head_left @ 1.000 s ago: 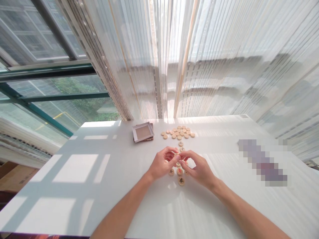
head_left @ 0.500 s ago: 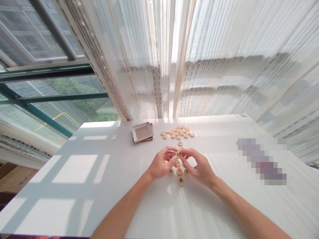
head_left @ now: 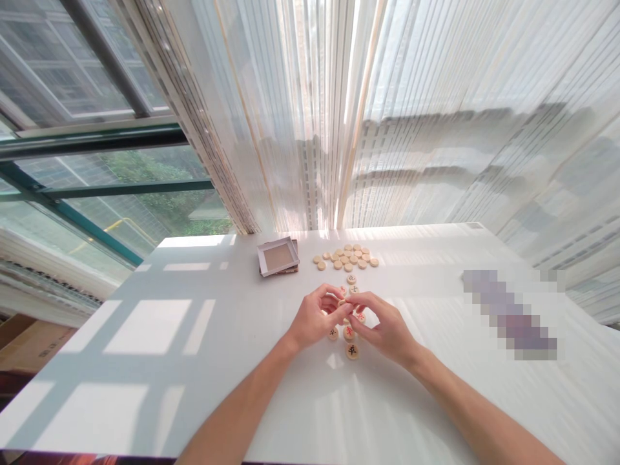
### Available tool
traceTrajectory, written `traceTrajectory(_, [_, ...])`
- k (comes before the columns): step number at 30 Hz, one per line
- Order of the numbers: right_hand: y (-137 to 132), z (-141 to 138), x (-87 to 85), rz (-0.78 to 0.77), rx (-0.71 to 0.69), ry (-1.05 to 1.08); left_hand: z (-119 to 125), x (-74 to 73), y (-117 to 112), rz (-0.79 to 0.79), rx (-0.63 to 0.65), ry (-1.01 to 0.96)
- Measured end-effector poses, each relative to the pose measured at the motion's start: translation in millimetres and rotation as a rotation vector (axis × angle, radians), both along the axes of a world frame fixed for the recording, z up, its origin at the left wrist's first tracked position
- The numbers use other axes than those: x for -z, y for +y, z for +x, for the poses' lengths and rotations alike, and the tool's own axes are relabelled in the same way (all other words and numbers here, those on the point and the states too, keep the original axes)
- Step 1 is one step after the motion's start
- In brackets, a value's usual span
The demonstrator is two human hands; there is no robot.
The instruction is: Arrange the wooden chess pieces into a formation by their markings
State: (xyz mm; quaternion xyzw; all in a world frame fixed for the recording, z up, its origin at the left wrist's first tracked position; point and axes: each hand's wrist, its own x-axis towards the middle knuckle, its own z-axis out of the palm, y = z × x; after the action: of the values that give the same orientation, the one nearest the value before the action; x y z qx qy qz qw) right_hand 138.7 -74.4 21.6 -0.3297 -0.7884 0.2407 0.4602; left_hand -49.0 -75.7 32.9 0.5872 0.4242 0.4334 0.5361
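Note:
My left hand (head_left: 314, 320) and my right hand (head_left: 382, 326) meet over a small group of round wooden chess pieces (head_left: 352, 351) with red and black characters, lying face up on the white table (head_left: 194, 336). The fingertips of both hands pinch together at one piece (head_left: 343, 303) held between them, just above the others. Both hands have curled fingers. Further back lies a cluster of several plain-faced wooden pieces (head_left: 346, 257). Two more marked pieces (head_left: 351, 279) sit between that cluster and my hands.
A shallow grey cardboard box (head_left: 278, 257) rests at the back of the table, left of the cluster. Sheer white curtains hang behind the table's far edge, with a window at the left. A blurred patch (head_left: 513, 316) covers part of the table on the right.
The pinched piece showed its marked face half a second ago; now my fingers cover more of it and my hands sit slightly lower and closer together.

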Motion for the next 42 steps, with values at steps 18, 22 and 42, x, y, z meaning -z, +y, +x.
traceTrajectory(18, [0.0, 0.4, -13.3, -0.397, -0.012, 0.157, -3.3, -1.2, 0.6, 0.116, 0.039, 0.119])
traceTrajectory(22, [4.6, 3.9, -14.0, -0.509, 0.002, 0.242, -12.6, 0.0, 7.6, 0.207, -0.047, 0.226])
traceTrajectory(42, [-25.4, 28.8, -16.5, -0.707, 0.047, 0.135, -43.2, 30.5, 43.9, 0.264, -0.365, 0.436])
